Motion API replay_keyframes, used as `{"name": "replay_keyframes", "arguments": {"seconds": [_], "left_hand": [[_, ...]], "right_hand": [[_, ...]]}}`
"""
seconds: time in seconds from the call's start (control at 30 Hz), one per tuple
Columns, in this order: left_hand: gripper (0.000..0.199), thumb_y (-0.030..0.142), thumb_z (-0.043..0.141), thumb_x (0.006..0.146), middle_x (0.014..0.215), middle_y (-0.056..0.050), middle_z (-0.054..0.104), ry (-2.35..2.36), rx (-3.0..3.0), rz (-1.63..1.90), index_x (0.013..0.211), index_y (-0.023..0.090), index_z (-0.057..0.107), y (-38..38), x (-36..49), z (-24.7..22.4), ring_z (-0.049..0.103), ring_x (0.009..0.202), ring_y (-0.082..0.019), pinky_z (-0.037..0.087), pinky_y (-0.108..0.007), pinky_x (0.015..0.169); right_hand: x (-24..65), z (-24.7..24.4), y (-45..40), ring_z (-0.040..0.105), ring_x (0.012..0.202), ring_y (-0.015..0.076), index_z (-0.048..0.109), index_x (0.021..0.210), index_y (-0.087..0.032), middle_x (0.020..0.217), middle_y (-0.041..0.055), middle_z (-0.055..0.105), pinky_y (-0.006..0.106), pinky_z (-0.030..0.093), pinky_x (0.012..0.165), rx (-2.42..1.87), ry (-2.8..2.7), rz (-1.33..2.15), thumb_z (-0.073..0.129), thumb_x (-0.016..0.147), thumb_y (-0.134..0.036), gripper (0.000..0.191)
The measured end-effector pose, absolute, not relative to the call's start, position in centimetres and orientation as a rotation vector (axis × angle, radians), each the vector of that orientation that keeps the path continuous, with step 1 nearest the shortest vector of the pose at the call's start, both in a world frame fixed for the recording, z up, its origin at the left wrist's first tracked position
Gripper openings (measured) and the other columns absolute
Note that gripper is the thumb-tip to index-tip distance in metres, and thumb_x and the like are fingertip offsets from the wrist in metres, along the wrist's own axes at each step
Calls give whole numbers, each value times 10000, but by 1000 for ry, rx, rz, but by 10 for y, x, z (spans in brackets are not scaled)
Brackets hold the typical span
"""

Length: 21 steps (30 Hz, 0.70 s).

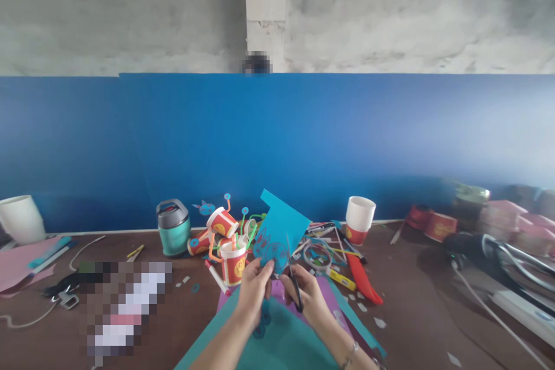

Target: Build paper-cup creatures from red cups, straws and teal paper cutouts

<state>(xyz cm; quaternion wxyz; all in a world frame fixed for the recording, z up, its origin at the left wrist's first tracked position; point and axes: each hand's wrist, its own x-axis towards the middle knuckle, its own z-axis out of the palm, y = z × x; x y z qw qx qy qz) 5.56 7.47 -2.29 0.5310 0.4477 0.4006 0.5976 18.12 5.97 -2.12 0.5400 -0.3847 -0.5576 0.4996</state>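
My left hand (256, 284) pinches the lower edge of a blue paper sheet (286, 219) and holds it raised above the table. Drawn shapes with red and dark marks show on the sheet's lower part. Black-handled scissors (296, 291) are in my right hand (307, 290), their blades pointing up at the sheet's drawn part. Whether the blades touch the paper I cannot tell. Beneath my hands lie a teal sheet (281, 344) and a purple sheet (332, 295). Small dark round drawings show on the teal sheet under my left wrist.
Red-and-white paper cups (233, 263) with bent straws stand left of the sheet. A red-capped marker (217, 277), a yellow glue stick (341, 279) and a red object (362, 277) lie near my hands. Stacked white cups (359, 217) and a teal flask (174, 231) stand farther back.
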Motion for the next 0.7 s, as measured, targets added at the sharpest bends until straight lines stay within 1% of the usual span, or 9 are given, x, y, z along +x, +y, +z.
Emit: {"name": "replay_keyframes", "arguments": {"seconds": [0.2,0.33,0.43,0.6,0.7], "left_hand": [[405,536,685,680,355,106,353,965,1108,1435,594,180,512,80,50,-24,240,314,-37,145,-202,378],[434,540,640,729,326,100,342,1015,1111,1480,544,196,452,82,48,-26,266,319,-49,171,-203,394],[460,551,618,745,304,84,370,1057,1121,1504,514,203,427,82,47,-26,290,319,-58,184,-205,401],[404,515,661,712,287,72,402,1063,1174,1477,524,199,495,83,45,-25,320,291,-73,199,-217,395],[380,497,655,722,281,78,400,1047,1182,1469,540,200,504,85,44,-26,302,273,-70,189,-220,388]], "right_hand": [[185,-15,59,376,373,67,506,600,-181,437,-71,440,189,303,374,-954,-1364,1171,768,632,-487,404],[187,-19,62,365,372,62,517,597,-177,436,-72,437,181,290,358,-994,-1393,1158,760,646,-464,380],[188,-25,65,358,342,60,524,613,-178,420,-76,440,179,287,338,-1024,-1407,1174,745,661,-473,372],[190,-30,67,435,383,79,566,679,-165,457,-51,502,188,354,384,-969,-1410,1210,717,700,-484,354],[191,-29,68,399,366,67,561,656,-162,449,-62,476,180,325,360,-975,-1399,1201,729,681,-491,370]]}}
